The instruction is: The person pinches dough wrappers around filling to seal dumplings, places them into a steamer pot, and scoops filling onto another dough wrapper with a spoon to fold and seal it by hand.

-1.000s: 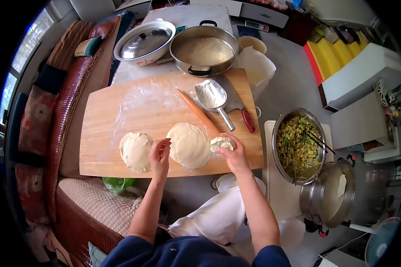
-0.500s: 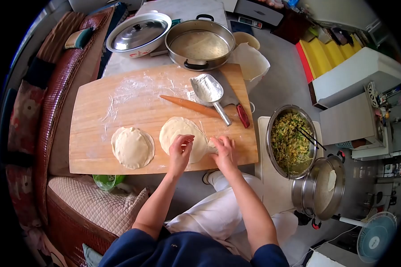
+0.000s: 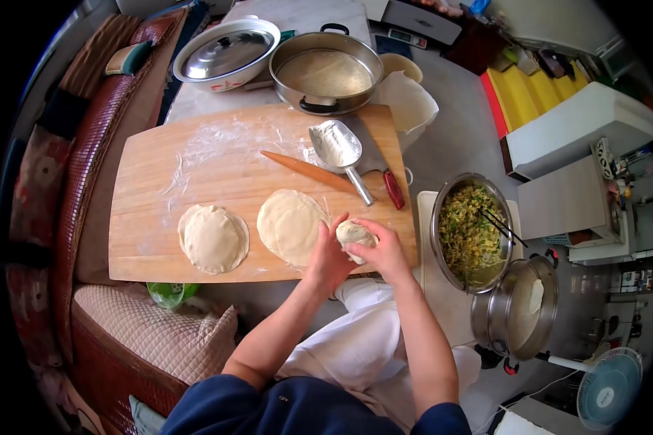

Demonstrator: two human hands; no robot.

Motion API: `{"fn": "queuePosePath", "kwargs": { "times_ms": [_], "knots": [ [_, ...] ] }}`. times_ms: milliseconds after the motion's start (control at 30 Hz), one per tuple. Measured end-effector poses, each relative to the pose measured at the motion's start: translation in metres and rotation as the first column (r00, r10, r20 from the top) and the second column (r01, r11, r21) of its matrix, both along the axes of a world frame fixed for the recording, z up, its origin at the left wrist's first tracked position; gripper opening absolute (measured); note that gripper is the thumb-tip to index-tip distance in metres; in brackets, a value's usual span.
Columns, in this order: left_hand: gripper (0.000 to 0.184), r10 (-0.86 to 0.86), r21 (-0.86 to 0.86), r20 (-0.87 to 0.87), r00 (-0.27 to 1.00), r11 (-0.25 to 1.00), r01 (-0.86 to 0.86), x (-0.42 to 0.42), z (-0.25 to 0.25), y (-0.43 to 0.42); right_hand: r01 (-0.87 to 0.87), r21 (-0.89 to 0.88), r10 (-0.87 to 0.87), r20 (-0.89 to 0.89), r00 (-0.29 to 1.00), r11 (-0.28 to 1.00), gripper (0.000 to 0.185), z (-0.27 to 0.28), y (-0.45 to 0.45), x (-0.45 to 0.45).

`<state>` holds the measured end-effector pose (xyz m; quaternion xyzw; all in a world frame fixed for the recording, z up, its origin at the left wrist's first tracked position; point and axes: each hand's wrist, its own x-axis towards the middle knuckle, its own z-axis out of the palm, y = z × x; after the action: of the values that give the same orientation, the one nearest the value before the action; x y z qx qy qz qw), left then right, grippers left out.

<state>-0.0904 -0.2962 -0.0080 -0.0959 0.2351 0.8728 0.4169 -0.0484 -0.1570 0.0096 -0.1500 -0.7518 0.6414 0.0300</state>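
Since the earlier frame, the dough piece [image 3: 356,233] has been lifted into clearer view, and the left hand [image 3: 332,252] has been brought from over the middle dough stack [image 3: 290,225] to the piece's left side. The dough piece is now held above the near right part of the wooden board [image 3: 152,170]. Its rounded form is seen slightly elongated, with the long axis slanted from far left to near right; no distinct front end can be made out. It is pinched in the grip of the right hand [image 3: 386,254], with the thumb laid across its near side and the fingers curled round its right side. The left hand is cupped close by, its thumb and fingers spread; whether the piece is touched by them cannot be told. Farther left, another dough stack [image 3: 212,239] is laid flat. Beyond the hands, a tapered rolling pin [image 3: 297,167] is slanted from far left to near right, crossed by the handle of a flour-filled scoop [image 3: 335,145]. A red handle [image 3: 393,190] is set just right of the scoop. Right of the board, a bowl of chopped filling [image 3: 473,232] is seen with chopsticks [image 3: 502,226] laid across its rim.
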Motion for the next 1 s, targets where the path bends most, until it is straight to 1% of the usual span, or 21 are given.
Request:
{"fn": "queuePosePath", "kwargs": {
  "times_ms": [33, 67, 100, 133, 167, 200, 300, 333, 433, 567, 633, 733, 867, 1000],
  "knots": [
    [0.066, 0.005, 0.148, 0.104, 0.995, 0.989, -0.021, 0.003, 0.006, 0.005, -0.013, 0.155, 0.024, -0.066, 0.998, 0.988, 0.055, 0.015, -0.006, 0.002],
    [0.067, 0.031, 0.188, 0.084, 0.996, 0.981, -0.046, 0.006, -0.002, 0.011, -0.038, 0.241, 0.058, -0.075, 0.995, 0.970, 0.053, 0.033, -0.008, 0.006],
    [0.067, 0.029, 0.194, 0.075, 0.997, 0.980, -0.043, 0.007, 0.002, 0.013, 0.009, 0.418, 0.045, -0.120, 0.992, 0.908, 0.052, 0.053, -0.012, 0.011],
    [0.068, 0.026, 0.201, 0.067, 0.997, 0.979, -0.039, 0.010, 0.009, 0.014, 0.063, 0.579, 0.040, -0.165, 0.986, 0.813, 0.051, 0.071, -0.015, 0.016],
    [0.068, 0.022, 0.208, 0.061, 0.998, 0.978, -0.034, 0.014, 0.017, 0.015, 0.121, 0.716, 0.043, -0.206, 0.978, 0.688, 0.050, 0.080, -0.014, 0.022],
    [0.067, 0.018, 0.204, 0.064, 0.998, 0.978, -0.031, 0.016, 0.025, 0.015, 0.186, 0.664, 0.013, -0.282, 0.959, 0.724, 0.045, 0.081, -0.009, 0.026],
    [0.064, 0.012, 0.192, 0.045, 0.999, 0.981, -0.021, 0.022, 0.051, 0.015, 0.231, 0.546, -0.023, -0.360, 0.933, 0.805, 0.042, 0.097, -0.003, 0.044],
    [0.064, 0.014, 0.182, 0.025, 1.000, 0.983, -0.018, 0.025, 0.061, 0.015, 0.253, 0.491, -0.061, -0.373, 0.926, 0.833, 0.038, 0.102, -0.006, 0.047],
    [0.063, 0.008, 0.158, -0.033, 0.999, 0.987, -0.003, 0.034, 0.068, 0.017, 0.262, 0.463, -0.070, -0.393, 0.917, 0.847, 0.035, 0.110, -0.010, 0.053],
    [0.061, -0.009, 0.147, -0.054, 0.999, 0.989, 0.017, 0.046, 0.089, 0.019, 0.281, 0.517, -0.020, -0.453, 0.891, 0.808, 0.032, 0.122, -0.011, 0.059],
    [0.063, -0.009, 0.151, -0.092, 0.996, 0.988, 0.023, 0.050, 0.085, 0.021, 0.295, 0.557, 0.005, -0.473, 0.881, 0.776, 0.030, 0.128, -0.013, 0.063],
    [0.064, -0.010, 0.175, -0.133, 0.991, 0.984, 0.033, 0.057, 0.089, 0.026, 0.366, 0.602, 0.003, -0.523, 0.853, 0.709, 0.027, 0.131, -0.012, 0.069],
    [0.063, -0.025, 0.228, -0.171, 0.985, 0.972, 0.064, 0.067, 0.095, 0.031, 0.434, 0.622, -0.006, -0.569, 0.822, 0.652, 0.021, 0.137, -0.012, 0.079],
    [0.063, -0.042, 0.228, -0.198, 0.979, 0.970, 0.087, 0.076, 0.105, 0.036, 0.476, 0.627, -0.002, -0.603, 0.798, 0.617, 0.020, 0.142, -0.008, 0.089]
  ]
}}
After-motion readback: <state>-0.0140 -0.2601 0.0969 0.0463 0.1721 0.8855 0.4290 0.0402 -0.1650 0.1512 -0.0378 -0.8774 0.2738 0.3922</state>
